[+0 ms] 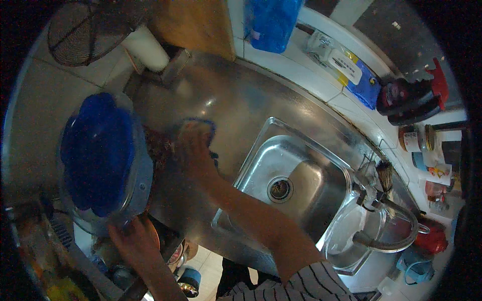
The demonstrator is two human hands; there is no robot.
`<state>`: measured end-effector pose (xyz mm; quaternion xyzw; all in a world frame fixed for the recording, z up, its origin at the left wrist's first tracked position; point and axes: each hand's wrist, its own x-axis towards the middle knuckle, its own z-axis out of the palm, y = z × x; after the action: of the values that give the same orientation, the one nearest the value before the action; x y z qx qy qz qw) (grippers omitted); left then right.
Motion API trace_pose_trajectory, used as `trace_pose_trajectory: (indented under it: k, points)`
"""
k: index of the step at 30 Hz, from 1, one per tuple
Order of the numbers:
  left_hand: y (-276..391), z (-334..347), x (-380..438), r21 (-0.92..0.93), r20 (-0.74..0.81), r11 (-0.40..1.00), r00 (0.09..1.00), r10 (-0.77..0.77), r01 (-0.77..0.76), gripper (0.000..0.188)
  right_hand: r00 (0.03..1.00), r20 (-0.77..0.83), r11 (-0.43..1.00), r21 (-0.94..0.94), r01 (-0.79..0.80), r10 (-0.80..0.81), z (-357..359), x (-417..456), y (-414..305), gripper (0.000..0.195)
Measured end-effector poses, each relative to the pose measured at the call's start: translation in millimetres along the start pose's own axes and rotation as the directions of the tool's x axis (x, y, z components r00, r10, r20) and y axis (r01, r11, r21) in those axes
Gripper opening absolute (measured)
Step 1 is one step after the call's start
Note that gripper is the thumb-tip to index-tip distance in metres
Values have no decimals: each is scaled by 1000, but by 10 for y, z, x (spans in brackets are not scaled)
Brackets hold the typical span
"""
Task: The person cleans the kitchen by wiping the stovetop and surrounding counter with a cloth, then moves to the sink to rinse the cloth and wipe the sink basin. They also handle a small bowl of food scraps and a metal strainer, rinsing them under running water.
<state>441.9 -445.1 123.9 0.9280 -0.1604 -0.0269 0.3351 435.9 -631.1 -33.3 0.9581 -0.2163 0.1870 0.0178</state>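
My right hand (194,141) presses flat on the stainless steel counter (233,113), left of the sink (280,190). A dark cloth with a blue edge (214,135) shows beneath and beside its fingers; the rest of it is hidden by the hand. My left hand (130,233) grips the lower rim of a clear basin (145,180), which looks raised and tilted over the counter's left end. Something deep blue with a scalloped edge (101,154) fills or covers the basin. Its exact kind cannot be told.
A curved faucet (391,244) and a basin of water (348,233) stand on the right. Along the tiled ledge are a blue container (275,26), a blue-yellow packet (357,79) and a spray bottle (414,94). A wire mesh strainer (71,35) is at upper left.
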Motion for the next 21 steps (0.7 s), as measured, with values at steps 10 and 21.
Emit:
trace_pose_trajectory:
  k: [10,21]
  points:
    - [-167,-40,-160,-778,-133,599,883,-450,188,39,990,-41,835,534,137,-136,533,1126,563,41]
    - [102,6,-131,-977,14,165,809,-588,137,41,955,-75,879,375,295,-288,110,1464,356,37]
